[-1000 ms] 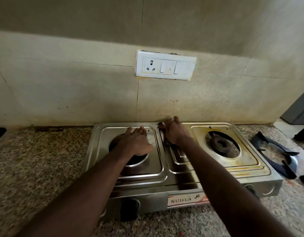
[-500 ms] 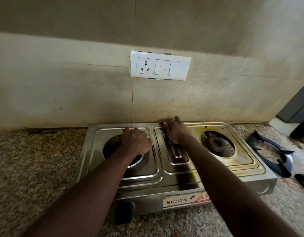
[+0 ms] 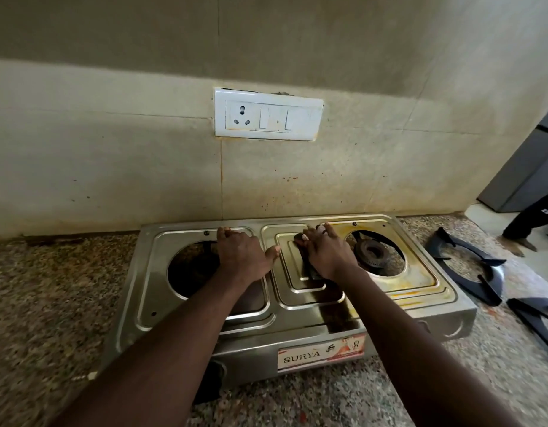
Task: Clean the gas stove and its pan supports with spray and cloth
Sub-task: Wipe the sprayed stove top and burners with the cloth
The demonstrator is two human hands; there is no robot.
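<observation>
On the steel stove [image 3: 297,331], left hand [image 3: 243,255] lies flat; right hand [image 3: 326,252] presses a dark cloth [image 3: 312,272].

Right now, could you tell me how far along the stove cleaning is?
Done: the pan supports are off and lie on the counter to the stove's right. In hand: the right hand presses a dark scrubber onto the stove's middle panel; the left hand rests flat beside the left burner opening. Left: yellow-brown stains ring the right burner, and the supports look unwiped.
</observation>
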